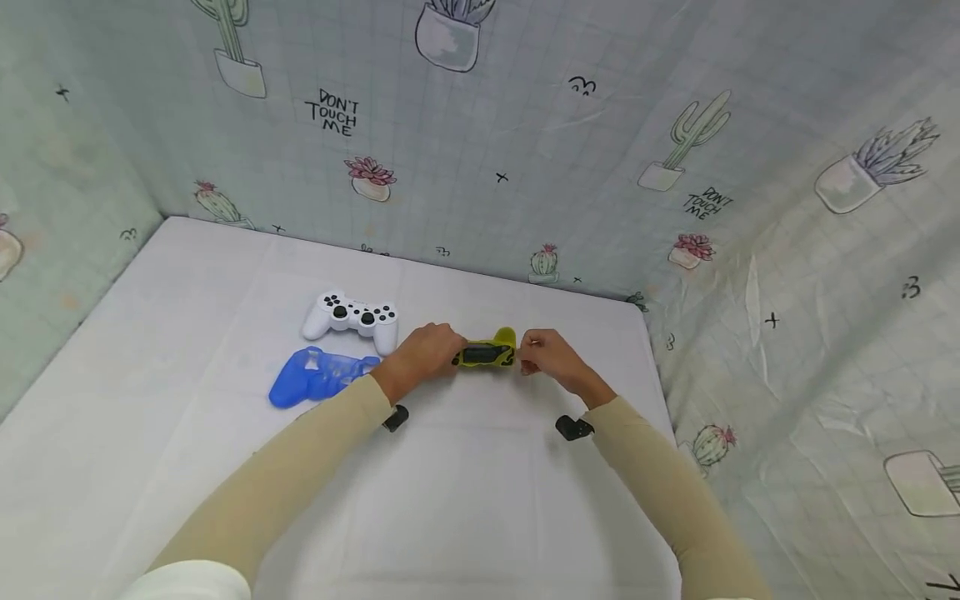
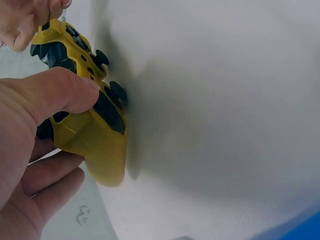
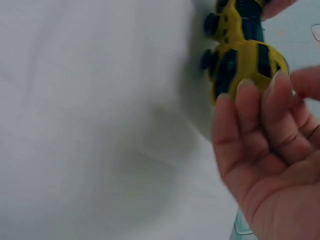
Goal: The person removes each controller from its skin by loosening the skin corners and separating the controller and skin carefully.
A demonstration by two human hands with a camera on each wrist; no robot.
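A black game controller [image 1: 483,355] in a yellow silicone cover [image 2: 102,145] is over the far middle of the table, its thumbsticks facing down toward the white surface. My left hand [image 1: 432,350] grips one end, thumb across the covered body and fingers behind it, as the left wrist view shows. At the opposite end, my right hand [image 1: 552,357] has its fingers curled. In the right wrist view its fingertips [image 3: 246,92] are at the cover's edge, with the thumb close to the index finger there. Part of the controller is hidden behind both hands.
A white game controller [image 1: 352,317] lies left of my left hand, buttons up. Nearer sits a blue silicone cover [image 1: 318,375], partly behind my left forearm. The white table [image 1: 465,500] ends at a cactus-print curtain [image 1: 480,150] behind and at the sides.
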